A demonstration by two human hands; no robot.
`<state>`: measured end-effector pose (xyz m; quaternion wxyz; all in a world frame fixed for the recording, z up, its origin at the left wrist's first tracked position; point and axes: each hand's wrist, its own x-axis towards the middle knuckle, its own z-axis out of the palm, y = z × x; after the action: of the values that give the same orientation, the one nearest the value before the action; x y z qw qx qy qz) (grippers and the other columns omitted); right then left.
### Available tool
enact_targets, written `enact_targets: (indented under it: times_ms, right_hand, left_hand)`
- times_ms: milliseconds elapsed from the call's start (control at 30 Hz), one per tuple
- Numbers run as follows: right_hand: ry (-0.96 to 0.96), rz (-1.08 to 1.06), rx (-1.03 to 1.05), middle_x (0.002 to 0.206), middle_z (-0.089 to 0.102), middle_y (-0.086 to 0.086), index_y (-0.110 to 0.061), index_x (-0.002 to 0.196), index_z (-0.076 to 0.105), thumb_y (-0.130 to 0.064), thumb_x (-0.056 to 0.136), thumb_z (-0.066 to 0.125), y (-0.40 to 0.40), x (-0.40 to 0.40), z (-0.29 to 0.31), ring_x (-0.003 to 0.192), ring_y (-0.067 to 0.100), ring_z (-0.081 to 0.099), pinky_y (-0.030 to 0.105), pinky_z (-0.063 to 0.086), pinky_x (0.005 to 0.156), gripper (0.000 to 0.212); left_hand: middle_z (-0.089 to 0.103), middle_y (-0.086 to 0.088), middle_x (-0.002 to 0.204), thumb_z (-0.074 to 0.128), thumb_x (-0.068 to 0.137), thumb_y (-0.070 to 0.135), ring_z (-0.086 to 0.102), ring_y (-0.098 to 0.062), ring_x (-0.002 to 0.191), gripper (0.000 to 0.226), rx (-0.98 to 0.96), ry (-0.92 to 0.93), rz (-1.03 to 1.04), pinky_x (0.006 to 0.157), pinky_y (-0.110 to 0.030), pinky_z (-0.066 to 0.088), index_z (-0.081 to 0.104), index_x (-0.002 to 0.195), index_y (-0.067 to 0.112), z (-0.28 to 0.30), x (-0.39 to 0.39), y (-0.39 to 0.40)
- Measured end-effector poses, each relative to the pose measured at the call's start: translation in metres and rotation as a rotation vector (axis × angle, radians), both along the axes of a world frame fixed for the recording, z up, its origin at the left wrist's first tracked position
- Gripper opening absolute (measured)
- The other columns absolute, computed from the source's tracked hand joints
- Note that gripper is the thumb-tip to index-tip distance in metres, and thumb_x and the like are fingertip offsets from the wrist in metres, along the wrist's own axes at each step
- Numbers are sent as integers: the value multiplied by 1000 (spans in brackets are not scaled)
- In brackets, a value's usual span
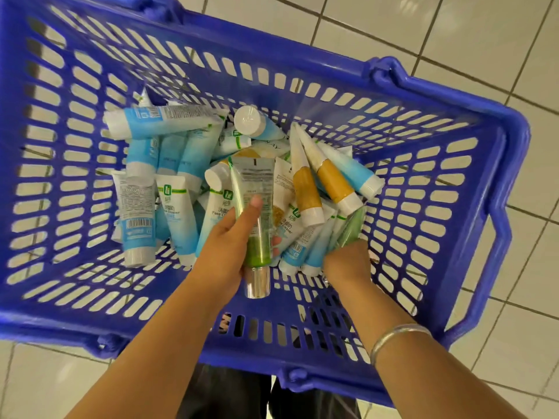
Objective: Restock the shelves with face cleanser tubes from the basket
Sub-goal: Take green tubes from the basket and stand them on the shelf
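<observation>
Pale floor tiles (472,31) are showing beneath a blue basket (499,122) that the person is leaning over. Inside it, the left hand (225,252) is making the grip: thumb lying along the front and fingers curling behind a green tube (257,225), closed snugly about its lower half, just above the clear cap (257,282), which is pointing toward the basket's near wall. The tube looks light and soft-sided, its glossy skin likely slippery, so a hold near the stiffer cap shoulder seems safer than a squeeze on the flat crimped end.

Toward the basket's right wall, the right hand (348,261), a bangle (396,337) on its wrist, is curling down onto a second green tube (352,226); whether the fingers are closing fully round it cannot be told, since they are hidden.

Spreading out across the basket floor, the remaining tubes are lying in a loose heap: blue-and-white tubes (169,122) toward the left and far walls, two yellow-banded tubes (332,179) leaning near the middle. No shelves are in view, so restocking looks barely under way.
</observation>
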<state>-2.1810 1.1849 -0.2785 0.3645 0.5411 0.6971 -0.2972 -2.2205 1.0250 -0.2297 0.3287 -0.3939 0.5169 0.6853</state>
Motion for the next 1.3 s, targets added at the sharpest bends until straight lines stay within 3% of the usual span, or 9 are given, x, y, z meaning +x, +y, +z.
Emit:
enact_targets:
  times_ms: [133,267,400,467,567,633,867,1033,1300]
  right_hand:
    - [89,-62,-2,116,53,20,0,119,40,-2,86,51,5,6,2,88,28,53,32,45,64,35]
    - [33,17,-8,130,41,19,0,128,40,-17,88,59,-6,10,-4,113,34,49,41,48,90,48]
    - [156,-406,-153,102,55,10,0,121,41,-7,83,66,-12,7,-5,73,14,54,23,41,52,46]
    - [181,-464,-187,96,54,6,-2,119,41,-8,83,65,-12,11,-2,68,9,50,19,35,49,43]
    - [169,-522,-292,99,59,12,-3,118,41,-13,86,60,-15,15,14,74,21,59,28,47,57,38]
    - [130,-577,-372,83,59,11,-4,115,42,-14,88,57,-18,18,33,62,21,59,31,50,55,33]
    - [281,-481,-405,70,57,11,-2,106,53,-7,86,56,-23,7,128,45,14,54,21,45,39,20]
    - [434,-462,-476,62,62,5,-16,91,62,-29,85,63,-29,-40,237,45,13,58,24,47,43,14]
    - [685,-463,-850,65,64,5,-12,98,56,-36,60,67,-64,-108,437,47,15,58,23,47,43,47]
  left_hand:
    - [74,-2,84,60,66,51,71,-16,69,51,20,-10,36,55,-27,56,62,104,18,-4,5,-1]
    - [74,1,78,56,70,49,71,-15,67,43,48,-17,57,57,-29,58,61,103,22,-6,10,-1]
    - [74,-1,81,55,70,50,71,-16,67,44,66,-23,33,55,-29,57,61,104,22,-4,12,-2]
    - [74,-2,81,56,69,50,71,-16,66,45,60,-19,30,53,-28,55,61,104,21,-2,11,-5]
    - [74,-4,81,56,69,51,71,-17,66,46,58,-39,59,52,-28,54,62,102,20,11,10,-10]
    - [74,-6,79,57,67,52,70,-17,65,48,57,-59,76,54,-30,56,62,101,18,23,9,-12]
    - [71,-4,67,60,63,55,68,-18,56,42,43,-11,30,48,-28,54,62,89,21,102,-12,-27]
    - [70,-9,67,61,57,56,67,-19,54,61,42,29,50,46,-28,53,61,100,13,204,-44,-49]
    - [66,-9,63,45,82,55,62,-18,51,51,55,151,146,49,-30,54,63,96,9,392,-69,-92]
